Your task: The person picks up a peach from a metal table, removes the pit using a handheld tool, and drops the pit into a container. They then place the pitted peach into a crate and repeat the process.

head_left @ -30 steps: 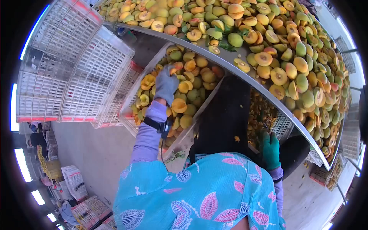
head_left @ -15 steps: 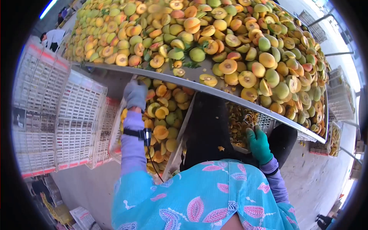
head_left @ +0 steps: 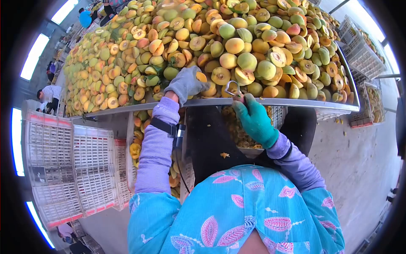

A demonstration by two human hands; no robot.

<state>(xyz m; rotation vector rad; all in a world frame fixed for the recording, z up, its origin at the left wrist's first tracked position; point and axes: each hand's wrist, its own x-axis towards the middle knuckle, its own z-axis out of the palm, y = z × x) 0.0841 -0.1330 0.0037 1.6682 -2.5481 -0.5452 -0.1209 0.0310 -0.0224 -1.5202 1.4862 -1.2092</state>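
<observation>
My left hand, in a grey glove, is at the near edge of the metal table, its fingers closed around a piece of orange fruit. To its right, my right hand, in a green glove, grips a small tool with a curved metal loop, which points up toward the fruit. Halved and whole yellow-green fruits are heaped on the table just beyond both hands. Under the table edge, a crate of fruit is partly hidden by my left forearm.
Stacked white crates stand at the left. Between my legs is a container of small fruit scraps. More crates of fruit stand at the right. A person in a white top is at the far left.
My left hand has moved up from the lower crate to the heap and now holds fruit. My right hand has risen from the scrap container to the table edge. The view has turned.
</observation>
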